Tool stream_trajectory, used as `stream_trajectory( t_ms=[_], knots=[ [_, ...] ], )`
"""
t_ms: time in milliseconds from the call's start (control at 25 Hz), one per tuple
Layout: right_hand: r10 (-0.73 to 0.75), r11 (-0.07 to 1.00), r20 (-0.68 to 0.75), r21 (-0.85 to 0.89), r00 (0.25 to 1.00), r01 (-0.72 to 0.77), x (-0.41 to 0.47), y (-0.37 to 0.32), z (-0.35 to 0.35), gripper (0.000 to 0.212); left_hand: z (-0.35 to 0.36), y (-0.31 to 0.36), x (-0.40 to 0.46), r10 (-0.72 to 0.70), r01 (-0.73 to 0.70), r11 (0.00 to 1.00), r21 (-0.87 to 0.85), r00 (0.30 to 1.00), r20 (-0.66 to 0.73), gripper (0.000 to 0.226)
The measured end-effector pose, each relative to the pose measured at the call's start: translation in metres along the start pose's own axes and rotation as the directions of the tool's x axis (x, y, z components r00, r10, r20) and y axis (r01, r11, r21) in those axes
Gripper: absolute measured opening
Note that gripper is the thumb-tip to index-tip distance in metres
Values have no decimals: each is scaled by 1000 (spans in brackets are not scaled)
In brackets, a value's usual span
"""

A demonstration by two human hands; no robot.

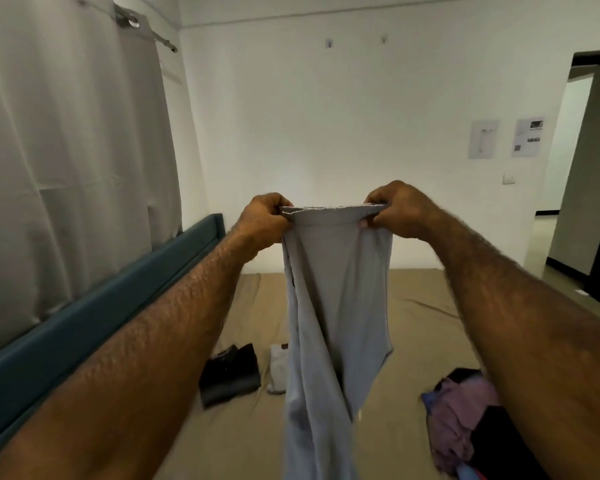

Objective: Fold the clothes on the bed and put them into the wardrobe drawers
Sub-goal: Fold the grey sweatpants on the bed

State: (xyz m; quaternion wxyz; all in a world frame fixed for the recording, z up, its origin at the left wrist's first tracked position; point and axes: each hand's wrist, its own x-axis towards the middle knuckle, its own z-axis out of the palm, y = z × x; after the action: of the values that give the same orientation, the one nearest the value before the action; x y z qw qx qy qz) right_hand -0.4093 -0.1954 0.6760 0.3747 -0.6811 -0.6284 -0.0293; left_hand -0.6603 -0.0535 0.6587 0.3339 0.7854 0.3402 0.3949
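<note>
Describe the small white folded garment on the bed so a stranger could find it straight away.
Start at the bed with the tan sheet and the teal padded rail along its left side. Near the rail lies a black folded garment; just to its right is the small white folded garment, partly hidden behind the hanging grey trousers. It is the only white piece on the sheet.

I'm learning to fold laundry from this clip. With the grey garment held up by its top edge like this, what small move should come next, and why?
Probably lower the grey garment flat onto the bare stretch of the bed. The left hand and right hand pinch its top edge at either corner, and it hangs twisted in the air, so it cannot be creased neatly until it lies flat.
</note>
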Motion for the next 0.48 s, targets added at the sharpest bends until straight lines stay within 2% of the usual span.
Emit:
stream_trajectory(
  t_ms=[80, 160, 320, 480],
  knots=[
    [81, 986, 65, 142, 995, -89, -24, -18, -3, 9, -21, 1, -20, -20, 24, 999, -38, 994, 104, 23],
    [118, 969, 175, 193, 978, -151, -53, -34, -8, 11, -40, 10, -43, -43, 46, 999, -9, 978, 206, 17],
    [164, 957, 349, 168, 923, -234, -94, -51, -24, 14, -57, 21, -80, -44, -11, 991, 130, 909, 414, 15],
    [220, 954, 425, 95, 878, -285, -117, -51, -16, 16, -47, 18, -99, -91, -78, 960, 267, 820, 565, 14]
  ],
)
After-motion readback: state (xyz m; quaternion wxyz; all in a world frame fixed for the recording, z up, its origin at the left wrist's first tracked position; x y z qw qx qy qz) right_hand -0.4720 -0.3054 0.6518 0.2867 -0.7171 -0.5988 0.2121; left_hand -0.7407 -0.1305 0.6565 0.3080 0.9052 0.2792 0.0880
